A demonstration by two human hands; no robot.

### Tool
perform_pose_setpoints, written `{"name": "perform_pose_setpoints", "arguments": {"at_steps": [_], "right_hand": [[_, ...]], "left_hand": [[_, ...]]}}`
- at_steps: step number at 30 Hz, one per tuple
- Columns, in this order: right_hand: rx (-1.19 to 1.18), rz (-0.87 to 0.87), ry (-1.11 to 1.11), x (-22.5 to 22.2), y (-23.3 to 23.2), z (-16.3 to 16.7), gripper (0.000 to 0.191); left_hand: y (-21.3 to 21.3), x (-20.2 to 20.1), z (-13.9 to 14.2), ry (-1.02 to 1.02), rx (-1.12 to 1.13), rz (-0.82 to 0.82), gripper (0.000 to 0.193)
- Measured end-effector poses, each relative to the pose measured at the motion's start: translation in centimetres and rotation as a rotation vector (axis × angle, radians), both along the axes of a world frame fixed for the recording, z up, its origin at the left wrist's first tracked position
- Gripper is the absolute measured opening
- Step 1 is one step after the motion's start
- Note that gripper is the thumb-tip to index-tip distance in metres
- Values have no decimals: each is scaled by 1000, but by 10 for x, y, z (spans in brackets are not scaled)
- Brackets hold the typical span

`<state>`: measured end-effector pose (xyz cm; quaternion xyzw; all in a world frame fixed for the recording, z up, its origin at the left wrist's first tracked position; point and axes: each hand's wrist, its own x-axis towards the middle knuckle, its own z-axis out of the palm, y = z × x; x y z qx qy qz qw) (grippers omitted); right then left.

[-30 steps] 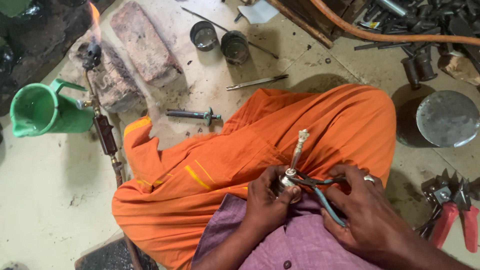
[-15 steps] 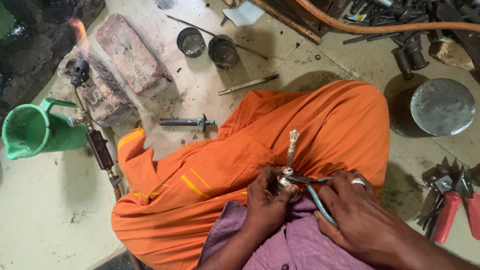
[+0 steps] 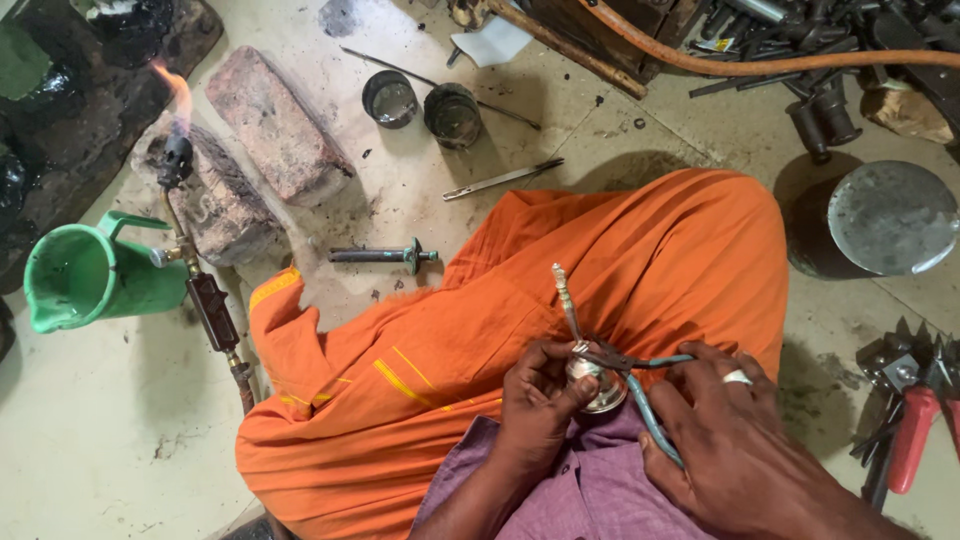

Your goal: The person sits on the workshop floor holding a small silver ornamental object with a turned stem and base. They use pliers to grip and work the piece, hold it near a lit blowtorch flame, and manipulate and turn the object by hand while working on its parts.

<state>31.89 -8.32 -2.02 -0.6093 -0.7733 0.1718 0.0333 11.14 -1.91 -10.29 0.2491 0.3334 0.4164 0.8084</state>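
Observation:
My left hand (image 3: 540, 408) grips a small silver metal piece (image 3: 598, 384) with a thin ridged stem (image 3: 566, 297) pointing up, held over my lap on the orange cloth (image 3: 480, 340). My right hand (image 3: 735, 440), with a ring on one finger, holds green-handled pliers (image 3: 645, 395) whose jaws clamp the metal piece just above its round base. Both hands sit close together at the lower middle of the head view.
A lit gas torch (image 3: 178, 165) lies on a brick (image 3: 215, 205) at left, beside a second brick (image 3: 275, 120) and a green jug (image 3: 85, 275). Two small tins (image 3: 425, 105), a metal rod (image 3: 385, 256), a round steel block (image 3: 890, 218), an orange hose (image 3: 760, 62) and red-handled pliers (image 3: 915, 430) surround me.
The view has shifted slightly; my hands and the metal piece stay in my lap, with the stem tilting a little more to the left.

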Motion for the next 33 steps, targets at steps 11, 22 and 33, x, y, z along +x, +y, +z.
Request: {"name": "perform_pose_setpoints", "arguments": {"at_steps": [11,22,33], "right_hand": [[-68,15,-42,-13,13,10,50],[-494,-217,-79,-30,35,40,48],[-213,-291,-62,-35,27,30,59]], "left_hand": [[0,5,-5,-83,-1,29,36],[-2,12,-9,-9,21,59,35],[5,26,19,10,30,107,33]]}}
